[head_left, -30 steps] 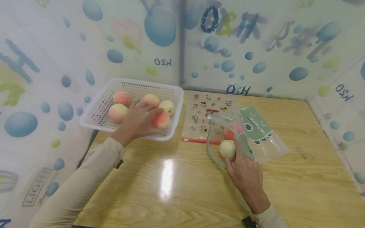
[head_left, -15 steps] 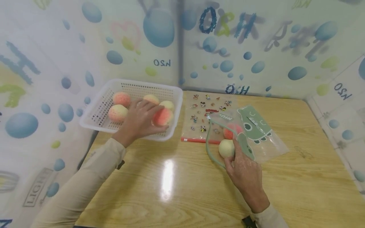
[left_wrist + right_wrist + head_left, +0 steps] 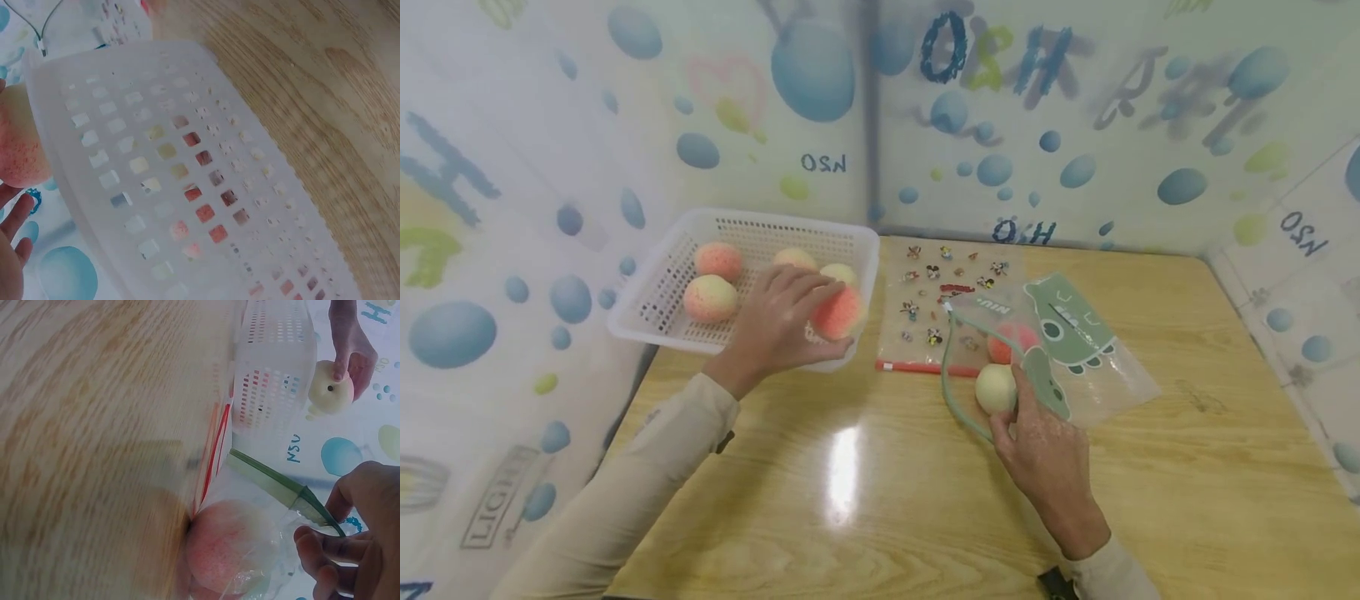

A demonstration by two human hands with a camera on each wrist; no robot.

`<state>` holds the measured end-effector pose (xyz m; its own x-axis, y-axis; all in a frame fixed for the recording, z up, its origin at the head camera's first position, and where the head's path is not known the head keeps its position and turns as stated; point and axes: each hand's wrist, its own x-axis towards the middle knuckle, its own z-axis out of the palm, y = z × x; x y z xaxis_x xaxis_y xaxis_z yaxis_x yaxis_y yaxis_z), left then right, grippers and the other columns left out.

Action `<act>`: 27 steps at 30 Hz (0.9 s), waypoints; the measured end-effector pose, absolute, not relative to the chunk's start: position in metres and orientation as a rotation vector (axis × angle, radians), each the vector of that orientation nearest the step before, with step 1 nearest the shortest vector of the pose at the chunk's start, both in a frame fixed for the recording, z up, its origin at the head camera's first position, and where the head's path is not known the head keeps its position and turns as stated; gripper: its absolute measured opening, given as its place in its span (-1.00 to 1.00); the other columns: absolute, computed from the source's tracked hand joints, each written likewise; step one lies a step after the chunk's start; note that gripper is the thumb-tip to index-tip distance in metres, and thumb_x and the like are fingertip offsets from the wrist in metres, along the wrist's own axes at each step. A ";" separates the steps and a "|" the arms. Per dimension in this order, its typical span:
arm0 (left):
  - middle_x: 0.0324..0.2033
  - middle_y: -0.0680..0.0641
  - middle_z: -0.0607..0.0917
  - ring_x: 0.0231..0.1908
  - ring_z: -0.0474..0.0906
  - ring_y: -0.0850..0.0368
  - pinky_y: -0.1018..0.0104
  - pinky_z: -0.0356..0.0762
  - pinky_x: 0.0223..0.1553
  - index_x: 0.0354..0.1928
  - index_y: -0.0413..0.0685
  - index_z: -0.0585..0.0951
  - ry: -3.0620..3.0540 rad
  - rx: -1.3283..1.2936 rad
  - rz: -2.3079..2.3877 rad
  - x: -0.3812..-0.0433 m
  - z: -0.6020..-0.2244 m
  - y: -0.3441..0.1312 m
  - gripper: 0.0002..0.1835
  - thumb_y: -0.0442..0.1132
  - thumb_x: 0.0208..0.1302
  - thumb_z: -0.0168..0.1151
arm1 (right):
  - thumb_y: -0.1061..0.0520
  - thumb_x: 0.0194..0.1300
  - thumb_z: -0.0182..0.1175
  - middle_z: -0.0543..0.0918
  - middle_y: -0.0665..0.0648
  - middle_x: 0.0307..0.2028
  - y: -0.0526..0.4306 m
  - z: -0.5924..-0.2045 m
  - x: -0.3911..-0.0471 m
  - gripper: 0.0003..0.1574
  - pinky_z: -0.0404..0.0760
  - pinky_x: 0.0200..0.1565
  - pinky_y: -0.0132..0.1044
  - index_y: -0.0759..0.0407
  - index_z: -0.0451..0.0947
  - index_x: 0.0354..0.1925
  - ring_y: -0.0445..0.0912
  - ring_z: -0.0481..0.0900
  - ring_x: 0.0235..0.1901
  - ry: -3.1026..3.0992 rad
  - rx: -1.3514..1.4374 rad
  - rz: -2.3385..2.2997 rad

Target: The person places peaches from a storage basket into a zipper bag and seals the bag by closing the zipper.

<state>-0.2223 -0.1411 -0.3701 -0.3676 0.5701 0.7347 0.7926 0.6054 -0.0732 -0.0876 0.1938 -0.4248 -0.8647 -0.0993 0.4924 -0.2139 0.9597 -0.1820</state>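
Note:
My left hand [image 3: 775,317] grips a peach [image 3: 837,312] over the right end of the white basket [image 3: 658,333]. In the left wrist view that peach [image 3: 22,137] shows above the basket rim, the fingers at its side. My right hand [image 3: 1048,467] pinches the green-edged mouth of a clear zip bag [image 3: 1047,383], holding it agape. Inside the bag lie a pale peach [image 3: 996,389] and a red one [image 3: 1011,342]. The right wrist view shows the bag's green edge [image 3: 269,472] between thumb and fingers, with a peach [image 3: 228,547] behind the clear film.
Several other peaches sit in the basket, among them a speckled one [image 3: 711,298] at the left. A flat bag with cartoon prints and a red zip [image 3: 917,368] lies between basket and green bag. Patterned walls [image 3: 1075,125] close off the table's back and sides.
My left hand has raised the peach and carried it slightly right, to the basket's right rim. The right hand and its bag have stayed in place.

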 end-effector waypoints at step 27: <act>0.05 -0.07 0.52 0.20 0.22 -0.12 -0.18 -0.03 0.18 0.02 0.00 0.55 -2.009 -1.288 -0.307 -0.200 -0.407 -0.050 -0.37 0.18 -0.10 0.30 | 0.06 -0.01 0.15 0.47 0.08 -0.72 0.193 -0.426 -0.089 -0.23 0.10 -0.85 -0.33 0.24 0.28 0.21 -0.20 0.13 -0.85 -2.620 0.220 0.316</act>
